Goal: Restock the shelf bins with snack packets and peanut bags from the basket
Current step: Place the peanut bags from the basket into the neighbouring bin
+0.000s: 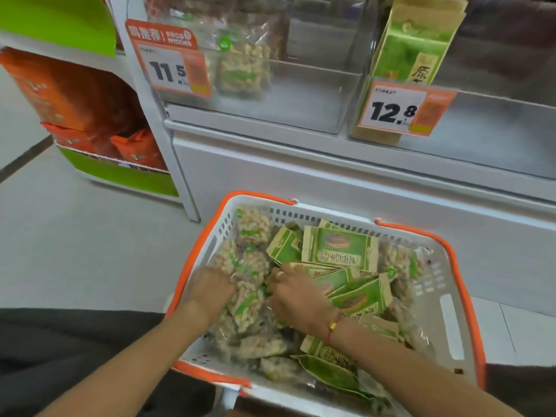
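We have both hands down in the basket (451,320), left hand (210,288) and right hand (296,299) curled on clear peanut bags (243,299) beside green snack packets (340,251), and with the shelf bins (301,94) above nearly bare, most restocking remains

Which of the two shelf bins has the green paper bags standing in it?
The right bin, tagged 12.8; the left bin, tagged 11.5, holds clear snack packets instead.

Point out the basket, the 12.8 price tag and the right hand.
basket (463,299): head view, bare right wall with its slot.
12.8 price tag (394,111): head view, on the printed digits.
right hand (296,299): head view, back of the hand.
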### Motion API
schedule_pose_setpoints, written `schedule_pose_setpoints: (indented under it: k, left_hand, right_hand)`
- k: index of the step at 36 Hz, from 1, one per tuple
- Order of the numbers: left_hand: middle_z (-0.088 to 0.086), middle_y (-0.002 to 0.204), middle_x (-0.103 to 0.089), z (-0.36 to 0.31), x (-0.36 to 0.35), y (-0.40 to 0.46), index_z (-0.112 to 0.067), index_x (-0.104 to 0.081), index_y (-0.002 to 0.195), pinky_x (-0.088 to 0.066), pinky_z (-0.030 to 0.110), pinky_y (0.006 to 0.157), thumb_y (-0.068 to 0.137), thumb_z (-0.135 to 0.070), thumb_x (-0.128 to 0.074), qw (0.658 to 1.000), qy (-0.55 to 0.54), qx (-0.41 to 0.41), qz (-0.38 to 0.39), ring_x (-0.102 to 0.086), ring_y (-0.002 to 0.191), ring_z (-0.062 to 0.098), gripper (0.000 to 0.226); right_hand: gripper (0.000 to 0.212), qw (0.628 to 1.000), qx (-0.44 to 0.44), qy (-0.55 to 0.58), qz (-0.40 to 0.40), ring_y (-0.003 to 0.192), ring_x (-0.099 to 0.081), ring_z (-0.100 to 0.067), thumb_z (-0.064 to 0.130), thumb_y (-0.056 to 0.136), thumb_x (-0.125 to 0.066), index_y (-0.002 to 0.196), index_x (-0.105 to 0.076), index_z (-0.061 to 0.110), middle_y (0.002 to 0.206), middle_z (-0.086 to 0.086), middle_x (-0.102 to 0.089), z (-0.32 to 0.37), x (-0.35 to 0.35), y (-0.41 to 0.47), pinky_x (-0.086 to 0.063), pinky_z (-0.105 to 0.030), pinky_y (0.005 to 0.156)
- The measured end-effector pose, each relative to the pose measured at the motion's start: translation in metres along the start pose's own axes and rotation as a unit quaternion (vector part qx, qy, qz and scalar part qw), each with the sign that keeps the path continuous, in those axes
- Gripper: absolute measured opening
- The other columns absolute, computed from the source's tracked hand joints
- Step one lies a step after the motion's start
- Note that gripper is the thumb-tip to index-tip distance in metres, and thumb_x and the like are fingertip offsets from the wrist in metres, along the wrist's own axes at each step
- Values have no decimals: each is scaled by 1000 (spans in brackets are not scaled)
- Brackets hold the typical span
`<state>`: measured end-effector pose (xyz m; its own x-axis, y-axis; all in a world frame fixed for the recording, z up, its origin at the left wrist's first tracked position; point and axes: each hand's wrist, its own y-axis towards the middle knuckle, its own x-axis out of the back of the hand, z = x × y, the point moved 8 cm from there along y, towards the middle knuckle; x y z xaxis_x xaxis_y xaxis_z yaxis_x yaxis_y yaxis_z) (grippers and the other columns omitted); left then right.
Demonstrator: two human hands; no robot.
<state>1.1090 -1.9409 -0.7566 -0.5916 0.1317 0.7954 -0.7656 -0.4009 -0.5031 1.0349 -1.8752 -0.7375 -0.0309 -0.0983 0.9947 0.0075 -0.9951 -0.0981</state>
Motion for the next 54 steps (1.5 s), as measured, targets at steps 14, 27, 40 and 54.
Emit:
schedule_pose_setpoints:
  k: [14,27,40,54]
  left_hand:
    - [6,95,-64,22,-6,1,-16,-51,88,-45,32,70,96,-26,-41,904,-403,139,0,-61,89,24,17]
    - [4,116,-67,5,31,11,-16,-55,124,-50,33,95,88,-38,-60,515,-854,9,71,-66,104,16,42]
    - [12,76,-64,85,30,-2,6,-62,103,-48,30,71,83,-29,-71,516,-819,166,-187,-58,65,16,41]
    - [-2,94,-65,95,51,7,-15,-60,95,-47,21,71,92,-28,-59,421,-876,139,-189,-65,81,9,14]
  right_hand:
    - [12,946,-188,254,77,89,-60,-26,19,83,-64,84,-53,15,92,-8,-64,-12,-2,13,-43,-29,63]
    - [38,691,-296,658,42,85,-71,-22,13,78,-75,107,-55,-2,99,-11,-73,-65,11,-45,-57,-24,70]
    - [59,890,-71,353,280,123,-49,-19,32,85,-70,137,-47,17,138,-2,-50,17,-30,-22,-37,-21,95]
    - [27,907,-53,328,257,86,-65,-19,31,94,-56,113,-67,14,93,-3,-71,-1,-23,-21,-53,-31,76]
